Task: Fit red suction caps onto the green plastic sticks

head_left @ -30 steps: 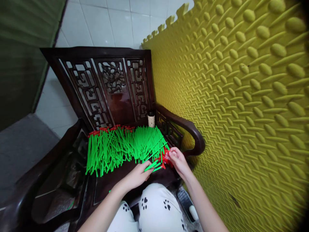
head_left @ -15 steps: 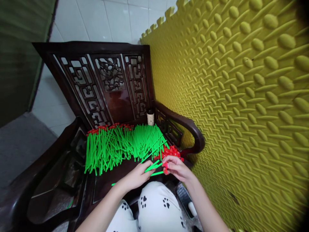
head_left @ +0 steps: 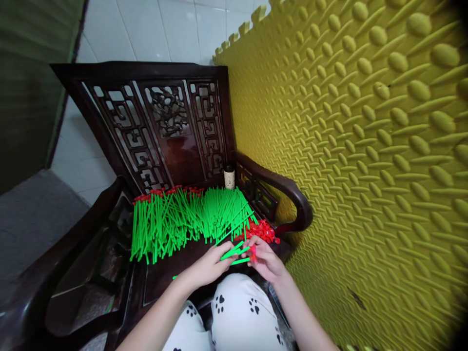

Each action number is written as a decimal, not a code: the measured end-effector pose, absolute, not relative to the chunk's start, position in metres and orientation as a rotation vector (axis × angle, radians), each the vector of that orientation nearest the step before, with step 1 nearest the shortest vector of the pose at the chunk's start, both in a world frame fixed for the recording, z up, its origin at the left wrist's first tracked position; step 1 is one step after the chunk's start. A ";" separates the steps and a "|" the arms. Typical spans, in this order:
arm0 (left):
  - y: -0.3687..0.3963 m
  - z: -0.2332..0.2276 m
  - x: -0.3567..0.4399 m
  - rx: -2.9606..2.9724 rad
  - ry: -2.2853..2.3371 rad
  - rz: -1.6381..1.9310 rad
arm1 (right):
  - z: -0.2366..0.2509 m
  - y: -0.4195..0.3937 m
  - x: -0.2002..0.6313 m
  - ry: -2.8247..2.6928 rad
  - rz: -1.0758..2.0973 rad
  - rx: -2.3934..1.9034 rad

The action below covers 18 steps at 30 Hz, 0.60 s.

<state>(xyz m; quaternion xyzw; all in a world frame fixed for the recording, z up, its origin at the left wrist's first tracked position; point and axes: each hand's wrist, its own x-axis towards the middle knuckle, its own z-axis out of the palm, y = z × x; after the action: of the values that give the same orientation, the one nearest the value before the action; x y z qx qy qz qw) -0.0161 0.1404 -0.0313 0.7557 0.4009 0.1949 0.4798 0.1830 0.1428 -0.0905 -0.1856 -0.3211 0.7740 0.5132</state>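
Dark polished wood forms the seat [head_left: 190,256] just past the knees, which are covered by white paw-print trousers [head_left: 237,304]. Over its front part, the left hand [head_left: 214,262] is closed around a few green sticks [head_left: 234,251], their free ends pointing rightward — the upper ones angled away from the body, the lowest nearly crosswise. Those ends reach the right hand [head_left: 267,261], whose fingertips are pinched on a small red piece [head_left: 253,249], perhaps more than one; whether a stick is seated in it, I cannot tell. So the red lies straight off the stick ends, along their long axis, with the right hand the nearer to it. The sticks look straight, slim, smooth and bright green; the red is glossy. Just beyond the right hand is a loose red pile [head_left: 265,230], and farther off lie two broad green heaps: the left heap [head_left: 161,226], red-tipped along its far edge, and the right heap [head_left: 224,212], with no red seen at its far ends. Behind stand a pale container [head_left: 229,178] with a dark top, the carved chair back [head_left: 181,158] and — beyond it — a white tiled wall [head_left: 142,29].
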 end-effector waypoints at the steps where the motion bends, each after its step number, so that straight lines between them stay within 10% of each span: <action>1: 0.141 -0.031 -0.016 1.855 0.978 0.476 | -0.091 0.142 0.183 -0.766 1.859 -0.438; 18: 0.142 -0.034 -0.021 2.102 0.991 0.392 | -0.075 0.136 0.190 -0.734 1.951 -0.511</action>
<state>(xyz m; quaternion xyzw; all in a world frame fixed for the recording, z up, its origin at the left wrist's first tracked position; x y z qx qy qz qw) -0.0209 0.1420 -0.0339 0.8240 0.3885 0.1537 0.3827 0.1897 0.1363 -0.0747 -0.2093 -0.3004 0.7987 0.4775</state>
